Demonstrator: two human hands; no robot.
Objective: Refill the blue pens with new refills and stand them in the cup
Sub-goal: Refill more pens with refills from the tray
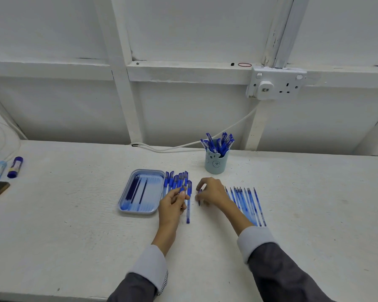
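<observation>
Left hand (172,202) pinches a pen (182,189); right hand (210,192) pinches a thin dark piece (199,201). Risk: it slips among loose refills (247,203).

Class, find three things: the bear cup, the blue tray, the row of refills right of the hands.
bear cup (216,163): head view, front wall.
blue tray (138,212): head view, near rim.
row of refills (249,205): head view, mid-row.

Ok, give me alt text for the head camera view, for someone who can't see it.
A person's left hand pinches a blue pen beside a tray of refills; the right hand holds something small. Thin blue pen parts lie to the right, a cup of pens behind.
</observation>
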